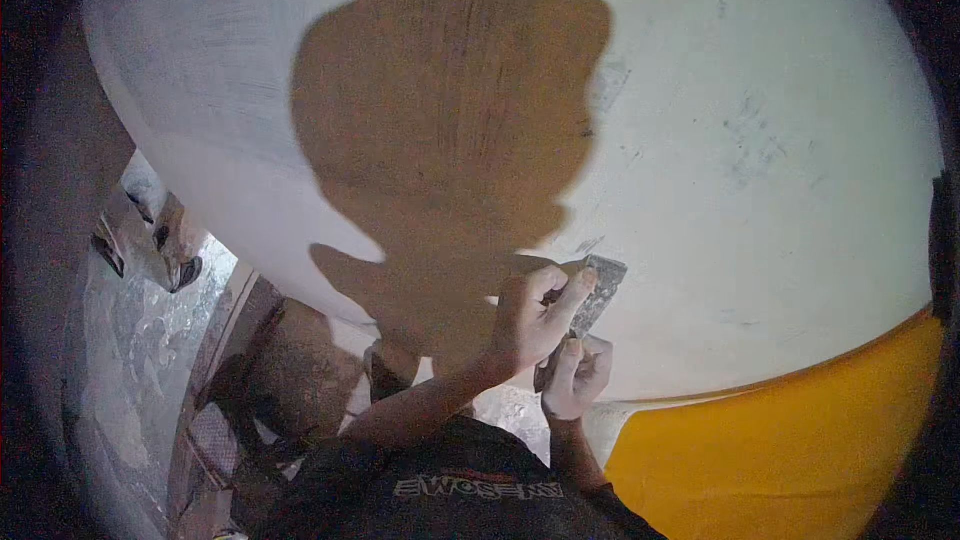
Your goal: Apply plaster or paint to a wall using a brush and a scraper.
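Both my hands are close together in front of a large, pale, curved surface (700, 190). My left hand (535, 325) is closed on a flat grey piece with white specks (603, 290), its thumb pressed along the face. The piece is roughly rectangular and looks dusty; its exact kind cannot be made out. Just below, my right hand (580, 380) is closed with its thumb at the lower end of the same piece. A dark bit (544, 376) shows beside the right fingers, and whether it belongs to the grey piece is unclear. Pale dust coats both hands.
A yellow-orange panel (760, 450) borders the pale surface at the lower right. My head's shadow (450, 110) covers its middle. Dark smudges (755, 135) mark the right side. At the lower left, several dark shoes (183, 274) are on a shiny grey floor (135, 340).
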The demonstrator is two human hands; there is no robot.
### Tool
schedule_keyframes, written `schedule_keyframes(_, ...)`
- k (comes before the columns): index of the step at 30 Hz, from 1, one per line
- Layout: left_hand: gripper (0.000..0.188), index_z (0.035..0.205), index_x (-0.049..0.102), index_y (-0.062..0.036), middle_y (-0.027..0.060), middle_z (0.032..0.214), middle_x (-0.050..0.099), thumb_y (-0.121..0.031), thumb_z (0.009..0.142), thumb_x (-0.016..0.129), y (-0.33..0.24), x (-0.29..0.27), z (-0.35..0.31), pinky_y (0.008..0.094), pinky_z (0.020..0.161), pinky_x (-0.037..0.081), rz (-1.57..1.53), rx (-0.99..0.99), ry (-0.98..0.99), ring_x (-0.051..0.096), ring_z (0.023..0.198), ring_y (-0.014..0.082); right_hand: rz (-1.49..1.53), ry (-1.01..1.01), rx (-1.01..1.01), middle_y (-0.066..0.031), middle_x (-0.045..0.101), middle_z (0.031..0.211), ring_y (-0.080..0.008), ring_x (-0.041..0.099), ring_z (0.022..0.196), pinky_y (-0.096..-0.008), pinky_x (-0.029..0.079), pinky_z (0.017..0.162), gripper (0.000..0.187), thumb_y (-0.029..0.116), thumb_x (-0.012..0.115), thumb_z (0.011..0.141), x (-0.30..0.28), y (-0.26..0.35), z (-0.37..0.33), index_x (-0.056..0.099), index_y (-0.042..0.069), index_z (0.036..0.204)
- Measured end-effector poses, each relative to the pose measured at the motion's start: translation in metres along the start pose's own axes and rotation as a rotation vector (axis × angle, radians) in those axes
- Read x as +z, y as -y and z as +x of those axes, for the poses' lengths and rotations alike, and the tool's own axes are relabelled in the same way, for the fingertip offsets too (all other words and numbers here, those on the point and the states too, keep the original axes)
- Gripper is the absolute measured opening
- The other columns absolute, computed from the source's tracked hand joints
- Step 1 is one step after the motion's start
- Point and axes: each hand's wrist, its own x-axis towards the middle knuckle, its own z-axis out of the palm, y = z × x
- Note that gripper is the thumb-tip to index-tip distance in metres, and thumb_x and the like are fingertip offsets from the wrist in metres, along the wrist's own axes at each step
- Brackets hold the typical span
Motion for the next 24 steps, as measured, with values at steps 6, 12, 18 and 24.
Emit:
schedule_keyframes(6, 0.044, 0.053, 0.041, -0.0025, 0.0053, 0.047, 0.038, -0.023, 0.084, 0.063, -0.036, -0.005, 0.005, 0.0311, 0.042, 0.027, 0.128, -0.003, 0.024, 0.033, 0.045, 0.0104, 0.063, -0.001, 0.097, -0.0020, 0.049, 0.062, -0.0054, 0.046, 0.050, -0.0194, 0.037, 0.043, 0.013, 0.014, 0.049, 0.092, 0.007, 0.022, -0.002, 0.043, 0.002, 0.094)
schedule_keyframes(12, 0.041, 0.055, 0.046, -0.0014, 0.0059, 0.048, 0.041, -0.023, 0.085, 0.063, -0.030, -0.008, 0.009, 0.0306, 0.042, 0.029, 0.190, 0.023, 0.078, 0.036, 0.047, 0.0092, -0.026, -0.004, -0.035, -0.0031, 0.049, 0.065, -0.0063, 0.046, 0.051, -0.0197, 0.037, 0.045, 0.013, 0.011, 0.049, 0.092, 0.002, 0.009, 0.002, 0.041, 0.001, 0.096)
schedule_keyframes(18, 0.041, 0.055, 0.046, -0.0001, 0.0062, 0.048, 0.040, -0.023, 0.086, 0.061, -0.050, -0.013, 0.012, 0.0310, 0.042, 0.028, 0.368, 0.148, 0.088, 0.033, 0.046, 0.0088, 0.038, 0.032, -0.039, -0.0029, 0.046, 0.057, -0.0075, 0.040, 0.040, -0.0220, 0.033, 0.036, 0.013, 0.017, 0.046, 0.094, 0.013, 0.022, 0.008, 0.039, 0.006, 0.092)
schedule_keyframes(24, 0.044, 0.052, 0.045, 0.0005, 0.0087, 0.045, 0.041, -0.024, 0.085, 0.061, -0.055, -0.010, 0.024, 0.0339, 0.043, 0.029, 0.253, 0.143, 0.035, 0.036, 0.043, 0.0140, -0.031, 0.013, -0.010, -0.0041, 0.047, 0.057, -0.0082, 0.041, 0.039, -0.0220, 0.035, 0.036, 0.016, 0.019, 0.046, 0.094, 0.018, 0.032, 0.017, 0.037, 0.006, 0.093)
